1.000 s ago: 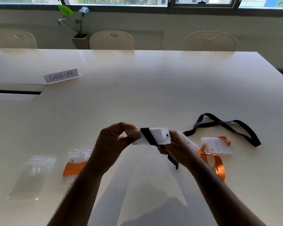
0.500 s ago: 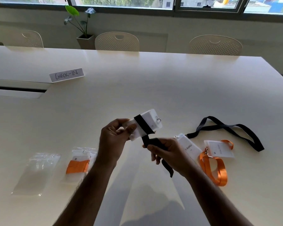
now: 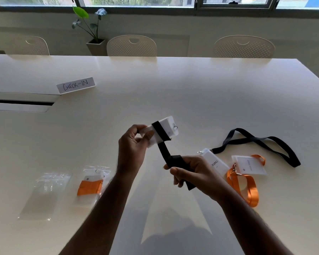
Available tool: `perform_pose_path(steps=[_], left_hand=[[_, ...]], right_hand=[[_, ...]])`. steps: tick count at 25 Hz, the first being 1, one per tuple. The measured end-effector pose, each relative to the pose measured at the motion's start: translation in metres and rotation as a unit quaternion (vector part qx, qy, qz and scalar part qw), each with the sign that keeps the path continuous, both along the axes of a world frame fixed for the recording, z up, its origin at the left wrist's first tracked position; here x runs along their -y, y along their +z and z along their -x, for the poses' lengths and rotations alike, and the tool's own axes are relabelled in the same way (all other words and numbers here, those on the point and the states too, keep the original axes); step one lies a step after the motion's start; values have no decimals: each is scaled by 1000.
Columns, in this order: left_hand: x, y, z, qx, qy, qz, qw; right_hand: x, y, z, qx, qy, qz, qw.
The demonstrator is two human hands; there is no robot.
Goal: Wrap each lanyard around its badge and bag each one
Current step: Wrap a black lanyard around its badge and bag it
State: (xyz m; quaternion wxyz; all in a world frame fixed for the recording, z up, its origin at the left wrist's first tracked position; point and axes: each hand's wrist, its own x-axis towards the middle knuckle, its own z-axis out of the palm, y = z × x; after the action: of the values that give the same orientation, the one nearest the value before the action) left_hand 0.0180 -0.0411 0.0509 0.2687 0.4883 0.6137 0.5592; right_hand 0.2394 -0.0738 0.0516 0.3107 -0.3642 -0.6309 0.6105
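Note:
My left hand (image 3: 132, 146) pinches one end of a white badge (image 3: 168, 128) held above the table, with a black lanyard (image 3: 162, 147) wound once across it. My right hand (image 3: 190, 172) grips the loose part of that lanyard just below the badge. On the table to the right lie a second badge (image 3: 215, 163) with a black lanyard (image 3: 265, 142) and a third badge (image 3: 249, 164) with an orange lanyard (image 3: 247, 188). At the left, a clear bag (image 3: 92, 183) holds a badge wrapped in orange, beside an empty clear bag (image 3: 46, 194).
A "CHECK-IN" card (image 3: 75, 85) stands at the back left of the white table (image 3: 173, 89). A cable slot (image 3: 18, 103) is cut into the table's left side. Chairs (image 3: 132, 46) and a potted plant (image 3: 94, 34) line the far edge.
The badge has tilted and risen in my left hand. My right hand has dropped away from it, drawing the black lanyard down and out below the badge.

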Motion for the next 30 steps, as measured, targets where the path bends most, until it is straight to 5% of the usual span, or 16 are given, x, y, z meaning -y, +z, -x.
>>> perform_pose_path(steps=[5,11,18,30], left_hand=[[-4,1,-4,-30,4,-26,999],[-11,-6,4,-57,28,-26,998],[5,-13,-11,-159,-70,-34,984],[35,4,-26,-117,-287,40,950]], right_hand=[[2,7,-7,-120,81,54,988],[8,19,-9,-149,119,51,980],[3,40,0,-135,-48,-78,987],[-33,24,-25,-92,-230,-102,963]])
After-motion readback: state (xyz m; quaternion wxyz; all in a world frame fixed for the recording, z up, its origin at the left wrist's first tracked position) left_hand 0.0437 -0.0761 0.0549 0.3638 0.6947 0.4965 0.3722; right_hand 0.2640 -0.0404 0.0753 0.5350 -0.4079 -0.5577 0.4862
